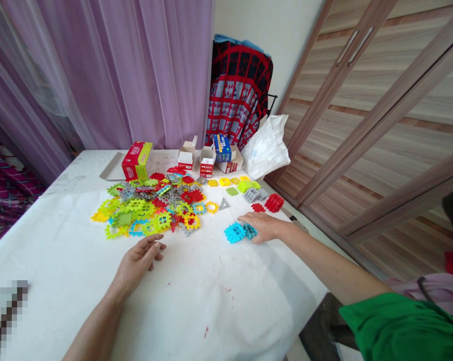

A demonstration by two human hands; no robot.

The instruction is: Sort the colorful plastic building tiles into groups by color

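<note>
White-covered table [60, 240]: five cardboard boxes [207, 160] along its far edge, one heap of colored plastic grid pieces [147, 205] before them.
Right hand [263, 225] lies flat, fingertips on two cyan clumps [236, 233] near the right edge, not gripping; left hand [139, 263], loosely open, holds nothing.

I count one red-and-yellow cardboard carton [137, 160], four smaller white, red and blue cardboard cartons [207, 161], one white plastic bag [266, 146], one red-and-black patterned cloth [237, 95]. Multicoloured plastic lattice tiles [143, 208]: too many to count.
</note>
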